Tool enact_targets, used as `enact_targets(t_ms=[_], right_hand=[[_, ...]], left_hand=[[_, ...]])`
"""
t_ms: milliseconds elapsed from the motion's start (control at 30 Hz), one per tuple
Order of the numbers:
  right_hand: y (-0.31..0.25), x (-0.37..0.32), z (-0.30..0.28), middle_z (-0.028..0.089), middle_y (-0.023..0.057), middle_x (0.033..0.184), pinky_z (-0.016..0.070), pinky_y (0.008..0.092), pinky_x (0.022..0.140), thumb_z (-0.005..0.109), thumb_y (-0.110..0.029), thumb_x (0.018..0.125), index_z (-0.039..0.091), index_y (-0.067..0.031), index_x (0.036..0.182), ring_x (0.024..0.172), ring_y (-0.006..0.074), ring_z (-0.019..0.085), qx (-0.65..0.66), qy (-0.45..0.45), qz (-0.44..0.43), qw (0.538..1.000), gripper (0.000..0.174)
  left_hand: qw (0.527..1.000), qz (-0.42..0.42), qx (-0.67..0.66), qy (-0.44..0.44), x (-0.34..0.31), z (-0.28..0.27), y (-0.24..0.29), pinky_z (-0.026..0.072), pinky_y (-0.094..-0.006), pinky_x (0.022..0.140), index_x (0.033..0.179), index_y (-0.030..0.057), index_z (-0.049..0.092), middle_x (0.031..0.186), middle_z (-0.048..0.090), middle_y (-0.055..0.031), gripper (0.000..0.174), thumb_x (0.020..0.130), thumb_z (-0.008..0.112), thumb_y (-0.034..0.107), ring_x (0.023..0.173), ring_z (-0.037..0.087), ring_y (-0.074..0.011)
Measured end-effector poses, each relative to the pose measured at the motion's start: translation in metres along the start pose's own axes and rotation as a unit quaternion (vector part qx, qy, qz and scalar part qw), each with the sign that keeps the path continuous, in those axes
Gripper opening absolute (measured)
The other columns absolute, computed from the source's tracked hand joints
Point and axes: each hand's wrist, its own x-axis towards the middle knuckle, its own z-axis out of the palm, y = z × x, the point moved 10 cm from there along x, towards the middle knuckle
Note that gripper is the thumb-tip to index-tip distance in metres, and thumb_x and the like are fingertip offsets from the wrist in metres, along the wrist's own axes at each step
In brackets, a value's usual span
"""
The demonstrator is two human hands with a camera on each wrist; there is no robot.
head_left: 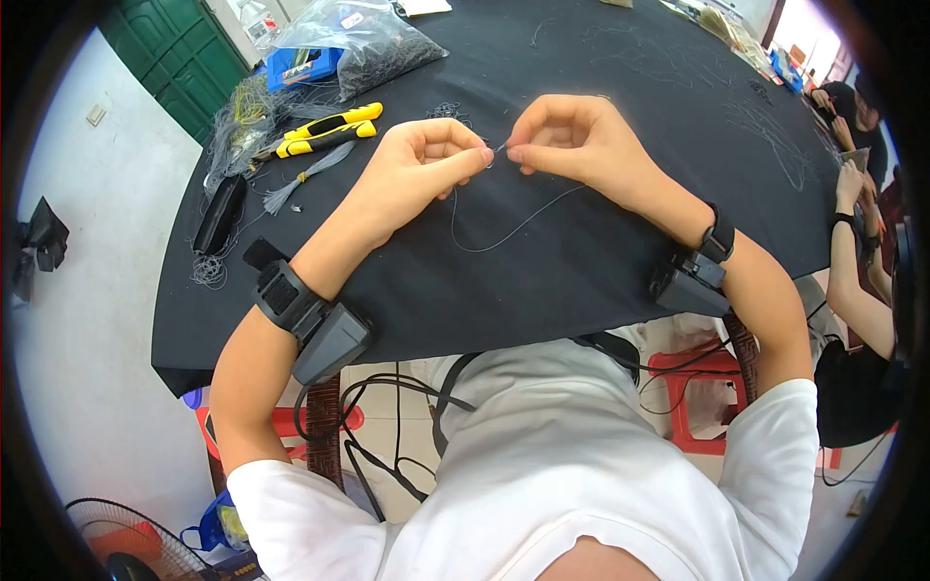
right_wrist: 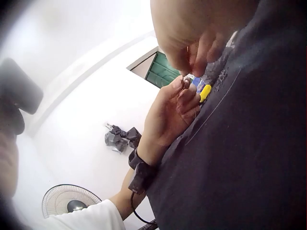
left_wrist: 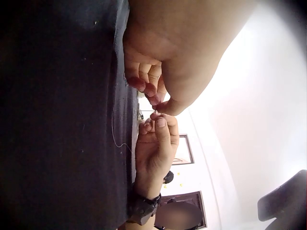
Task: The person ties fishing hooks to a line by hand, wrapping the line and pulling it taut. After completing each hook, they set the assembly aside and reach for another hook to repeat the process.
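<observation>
I have a thin grey line [head_left: 473,252] between my two hands, above the desk [head_left: 417,300] and nearer its left corner than its far right end. My left grip [head_left: 421,165] is closed to a pinch, the tips of thumb and forefinger meeting on the line while my other fingers curl loosely behind. My right grip [head_left: 581,145] faces it, also pinched to the tips on the line, the two sets of fingertips all but touching.

The line is hair-fine, smooth and dull, bluish where light catches it, and pale against the black desk covering. A tiny bright spot shows by my left fingertips, too small to make out.

The short span between my pinches runs roughly along the near edge, its right end tipped slightly towards the far edge. Below, a slack loop bellies towards the near edge: its left limb drops almost square to that edge from under my left fingers, and its longer right limb slants up beneath my right hand. I can't tell whether the loop touches the covering.

Towards the left edge lie a yellow-and-black tool [head_left: 334,123] and a tied bundle of grey strands [head_left: 308,179].
</observation>
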Motion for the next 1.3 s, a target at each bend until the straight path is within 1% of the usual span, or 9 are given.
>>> enact_targets(t_ms=[67,167,267,367,467,700,1000,1200,1300], right_hand=[[0.001,-0.001,0.004,0.06,0.0024,0.076,0.0444,0.0187,0.064,0.064,-0.009,0.08,0.06,-0.0012,0.092,0.072,0.0071,0.059,0.016,-0.015,-0.004,1.0,0.015],[0.003,0.0,0.004,0.059,0.0015,0.078,0.0438,0.0181,0.063,0.064,-0.009,0.08,0.059,-0.0016,0.095,0.072,0.0066,0.058,0.037,-0.005,-0.009,0.999,0.017],[0.006,-0.001,0.01,0.059,0.0014,0.081,0.0437,0.0182,0.063,0.063,-0.01,0.081,0.059,-0.0017,0.096,0.071,0.006,0.057,0.039,-0.031,0.031,0.998,0.018],[0.008,-0.001,0.014,0.06,0.0011,0.08,0.0432,0.0185,0.061,0.063,-0.011,0.081,0.06,-0.0016,0.095,0.069,0.006,0.056,0.032,-0.039,0.033,0.998,0.017],[0.007,-0.002,0.011,0.06,0.0012,0.079,0.0426,0.0185,0.06,0.064,-0.012,0.082,0.061,-0.0015,0.092,0.067,0.0062,0.056,0.029,-0.026,0.048,0.998,0.015],[0.009,-0.001,0.012,0.06,0.0009,0.075,0.0419,0.0179,0.059,0.063,-0.014,0.083,0.061,-0.0014,0.088,0.064,0.0055,0.054,0.029,-0.028,0.038,0.998,0.013],[0.007,-0.002,0.01,0.059,0.0004,0.074,0.0427,0.0181,0.06,0.063,-0.014,0.083,0.06,-0.0018,0.087,0.065,0.0048,0.054,0.017,-0.023,0.018,0.999,0.013],[0.005,-0.001,0.012,0.059,0.0,0.075,0.0426,0.018,0.06,0.063,-0.014,0.083,0.06,-0.002,0.086,0.065,0.0046,0.054,0.014,-0.031,0.011,0.999,0.013],[0.004,-0.001,0.012,0.058,-0.0005,0.074,0.0422,0.018,0.059,0.064,-0.013,0.082,0.06,-0.0021,0.086,0.064,0.0044,0.054,0.02,-0.029,0.012,0.999,0.012]], left_hand=[[1.0,0.005,0.003,-0.004,0.001,0.0,0.0,0.0334,-0.015,0.05,0.083,0.0039,0.062,0.066,0.055,0.0045,0.017,0.08,0.065,0.021,0.056,0.045,-0.0007],[1.0,0.002,0.012,-0.007,0.0,0.0,-0.001,0.0336,-0.0149,0.051,0.083,0.0036,0.062,0.067,0.056,0.0045,0.017,0.08,0.065,0.02,0.057,0.046,-0.0003],[1.0,0.003,0.004,-0.017,-0.001,0.003,0.001,0.0338,-0.015,0.051,0.084,0.0034,0.062,0.068,0.056,0.0049,0.016,0.08,0.064,0.019,0.058,0.046,0.0004],[1.0,0.003,-0.001,-0.031,-0.001,0.005,-0.001,0.0345,-0.0147,0.052,0.085,0.003,0.063,0.07,0.057,0.0048,0.015,0.081,0.064,0.018,0.06,0.048,0.0008],[0.999,0.002,0.002,-0.036,-0.001,0.006,0.0,0.0358,-0.0141,0.053,0.086,0.0023,0.063,0.072,0.059,0.0042,0.015,0.081,0.064,0.017,0.062,0.05,0.0006],[0.999,-0.007,0.001,-0.042,-0.002,0.007,0.0,0.0379,-0.0143,0.057,0.088,0.0014,0.064,0.076,0.061,0.0026,0.015,0.081,0.064,0.015,0.066,0.052,0.0001],[0.999,0.003,-0.031,-0.039,-0.003,0.009,0.003,0.0448,-0.0157,0.067,0.089,-0.0006,0.064,0.081,0.063,-0.0015,0.018,0.079,0.068,0.013,0.073,0.058,-0.0035],[0.999,0.002,-0.028,-0.043,-0.002,0.008,0.0,0.0445,-0.016,0.068,0.09,-0.0008,0.064,0.082,0.063,-0.0014,0.018,0.079,0.067,0.013,0.073,0.058,-0.0036],[1.0,-0.001,-0.011,-0.029,-0.003,0.006,0.005,0.044,-0.0155,0.068,0.091,-0.0007,0.064,0.082,0.063,-0.001,0.017,0.08,0.065,0.013,0.074,0.057,-0.0033]])
